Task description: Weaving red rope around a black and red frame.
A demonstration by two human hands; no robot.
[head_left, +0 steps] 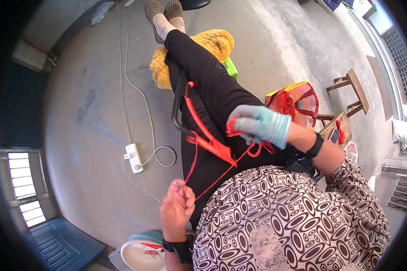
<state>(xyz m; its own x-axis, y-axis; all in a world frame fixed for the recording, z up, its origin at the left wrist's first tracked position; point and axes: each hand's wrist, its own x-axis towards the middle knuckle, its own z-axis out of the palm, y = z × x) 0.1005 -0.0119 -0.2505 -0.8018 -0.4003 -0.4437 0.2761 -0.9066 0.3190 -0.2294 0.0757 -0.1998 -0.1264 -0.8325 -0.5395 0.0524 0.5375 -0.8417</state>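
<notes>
Across my black-trousered lap lies a curved black frame (175, 108), its exact kind unclear. A long bar beside it is tightly wound with red cord (197, 115). My left hand (177, 205), bare, is closed with thumb and fingers pinching a strand of that cord. From there one strand runs up to the wound bar, and another crosses toward the right hand. My right hand (260, 123), in a light blue glove, is closed around a small bundle of red cord (233, 128); loose loops hang below it. The gloved fingers are slightly blurred.
Under my legs is a fluffy yellow cushion (217, 44). To the right stands a bag with red yarn (285, 103), beside wooden stools (358, 90). On the left floor a white power strip (133, 158) trails cables. A white basin (138, 253) stands at lower left.
</notes>
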